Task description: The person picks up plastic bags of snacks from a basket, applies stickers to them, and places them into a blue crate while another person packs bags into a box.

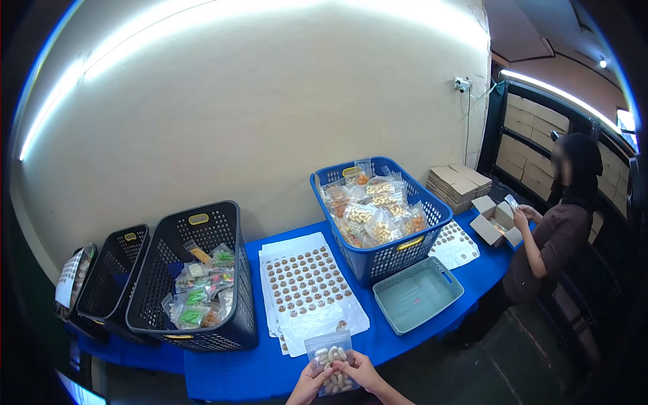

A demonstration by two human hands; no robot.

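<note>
Both my hands hold a clear zip-top plastic bag (329, 345) filled with whitish oval pieces, low in the middle of the head view. My left hand (312, 383) grips its left side and my right hand (362, 373) its right side, thumbs pressed on the front and almost meeting. The bag is upright, close over the table's front edge. Just behind it lie white sticker sheets (317, 334), the top one covered with rows of round brown stickers and bare along its near part. One round sticker shows right at the bag's upper edge.
A blue basket (364, 260) full of bagged snacks stands behind a grey-green tray (418, 297). At left are a dark basket (246, 283) with colourful packets and another dark basket (111, 270). To the right, a person (563, 229) holds a packet over an open carton (482, 229), near stacked flat cardboard (459, 185).
</note>
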